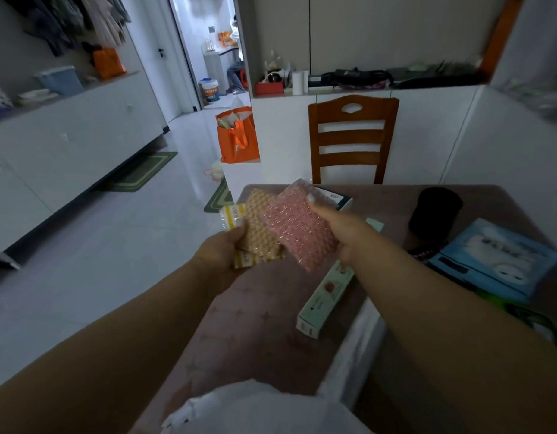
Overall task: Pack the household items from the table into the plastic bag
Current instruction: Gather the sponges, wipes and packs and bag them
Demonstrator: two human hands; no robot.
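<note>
My left hand grips a yellow-and-white packet together with a tan textured scouring pad, held above the table's left edge. My right hand holds a pink textured scouring pad, thumb on top, overlapping the tan one. On the table lie a long white-green box, a blue pack and a black round object. The white plastic bag sits at the near edge, below my arms.
A wooden chair stands at the table's far side. An orange tote bag rests on the floor to the left. White cabinets line the left wall. A white box corner shows behind the pink pad.
</note>
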